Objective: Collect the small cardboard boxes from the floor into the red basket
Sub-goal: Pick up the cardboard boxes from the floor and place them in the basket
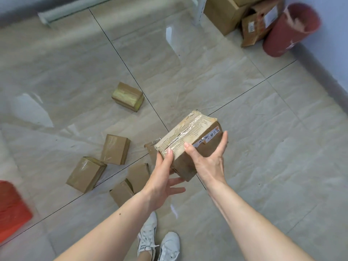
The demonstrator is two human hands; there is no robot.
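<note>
A worn, tape-sealed brown cardboard box [190, 146] is held above the glossy beige tiled floor [263, 129], grasped between the left hand [163, 178] at its near end and the right hand [209, 157] along its labelled side. The carrying step appears to be in hand. The red plastic basket [13, 208] is seen only at the lower left edge, so a swing leftward is called for. Several smaller brown cardboard boxes [114, 149] are left on the floor.
</note>
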